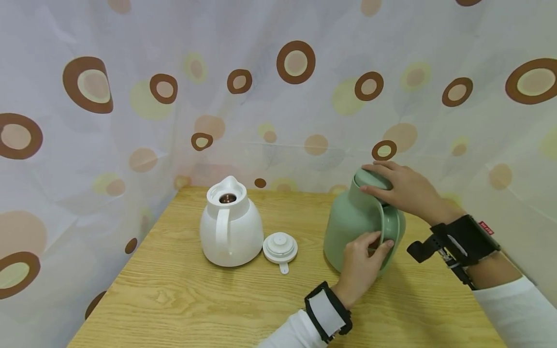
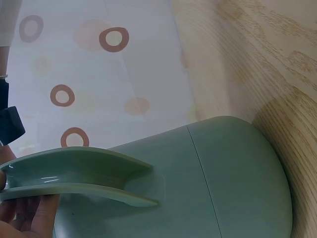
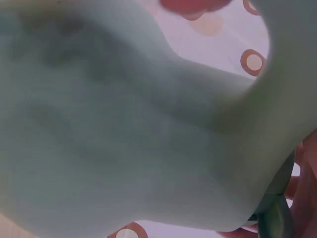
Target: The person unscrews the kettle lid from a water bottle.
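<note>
A green thermos jug (image 1: 348, 227) stands upright on the right side of the table. My left hand (image 1: 360, 263) holds its handle (image 1: 388, 223), thumb on one side and fingers on the other. Over the jug's top, my right hand (image 1: 404, 187) grips the round green lid (image 1: 372, 179), which sits in the neck. In the left wrist view, the jug's smooth body (image 2: 173, 183) and grooved handle (image 2: 79, 168) fill the lower part. The right wrist view shows the jug (image 3: 148, 139) blurred and close, with right-hand fingers (image 3: 306, 183) at the edge.
A white thermos jug (image 1: 232, 232) stands uncovered to the left, its handle facing me. Beside it on the wooden table (image 1: 209, 299) lies a white stopper (image 1: 280, 247) with a small tab. A circle-patterned curtain (image 1: 261, 111) hangs behind the table and along its left side.
</note>
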A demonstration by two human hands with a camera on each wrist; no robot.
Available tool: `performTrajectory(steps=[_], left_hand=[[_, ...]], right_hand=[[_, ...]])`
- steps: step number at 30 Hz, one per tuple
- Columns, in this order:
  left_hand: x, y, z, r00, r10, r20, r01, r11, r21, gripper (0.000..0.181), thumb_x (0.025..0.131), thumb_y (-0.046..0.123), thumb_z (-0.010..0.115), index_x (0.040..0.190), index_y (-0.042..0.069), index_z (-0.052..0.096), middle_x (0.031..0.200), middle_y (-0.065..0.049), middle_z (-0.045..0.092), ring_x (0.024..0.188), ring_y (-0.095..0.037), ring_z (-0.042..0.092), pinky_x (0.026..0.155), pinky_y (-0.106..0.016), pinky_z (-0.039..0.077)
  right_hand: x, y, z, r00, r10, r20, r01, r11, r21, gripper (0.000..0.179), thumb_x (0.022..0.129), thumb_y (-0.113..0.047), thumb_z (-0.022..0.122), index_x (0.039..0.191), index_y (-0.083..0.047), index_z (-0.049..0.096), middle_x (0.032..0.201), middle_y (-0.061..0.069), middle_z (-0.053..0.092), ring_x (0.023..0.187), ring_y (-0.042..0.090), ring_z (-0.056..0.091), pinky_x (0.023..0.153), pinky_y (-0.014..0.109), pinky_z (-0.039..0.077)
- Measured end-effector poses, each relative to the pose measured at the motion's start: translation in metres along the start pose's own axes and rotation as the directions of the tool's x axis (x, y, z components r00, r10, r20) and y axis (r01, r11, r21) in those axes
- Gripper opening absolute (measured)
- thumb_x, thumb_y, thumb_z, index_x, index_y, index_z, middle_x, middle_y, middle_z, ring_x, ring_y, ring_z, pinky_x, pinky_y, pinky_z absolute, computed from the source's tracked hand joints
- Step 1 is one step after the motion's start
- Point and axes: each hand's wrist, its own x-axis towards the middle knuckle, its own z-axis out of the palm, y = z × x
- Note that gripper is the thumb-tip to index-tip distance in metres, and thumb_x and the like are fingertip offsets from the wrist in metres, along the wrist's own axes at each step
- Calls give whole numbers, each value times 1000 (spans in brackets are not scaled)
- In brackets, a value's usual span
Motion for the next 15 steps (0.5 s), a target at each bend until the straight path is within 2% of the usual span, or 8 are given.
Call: performTrajectory(steps=[4, 9, 13, 15], left_hand=[[0, 0, 0, 1000, -18, 11, 18, 1000, -12, 21, 94, 20, 55, 100, 3, 67, 88, -3, 64, 80, 1, 57, 65, -8, 43], [0, -1, 1, 1000, -17, 14, 17, 1000, -11, 21, 94, 20, 55, 100, 4, 66, 88, -2, 64, 80, 2, 57, 65, -8, 43], [0, -1, 1, 1000, -16, 11, 16, 1000, -14, 21, 94, 20, 55, 100, 3, 66, 88, -2, 64, 80, 2, 57, 65, -8, 43], [1, 0, 1, 1000, -19, 10, 19, 1000, -15, 21, 94, 19, 55, 101, 3, 66, 89, -3, 64, 80, 2, 57, 65, -8, 43]], right_hand=[[-1, 4, 3, 999, -17, -39, 18, 999, 28, 53, 84, -36, 66, 129, -10, 54, 130, 20, 46, 106, 41, 49, 76, 53, 42], [-4, 8, 3, 994, -48, -97, 51, 998, 30, 52, 83, -36, 68, 125, -9, 57, 126, 22, 48, 99, 39, 53, 70, 50, 45], [-6, 5, 2, 995, -26, -95, 30, 999, 40, 51, 84, -36, 66, 125, -7, 55, 126, 23, 47, 94, 40, 54, 64, 49, 45], [-6, 4, 2, 997, -5, -83, 10, 998, 60, 51, 85, -35, 65, 126, -7, 54, 128, 24, 45, 96, 42, 52, 66, 51, 44]])
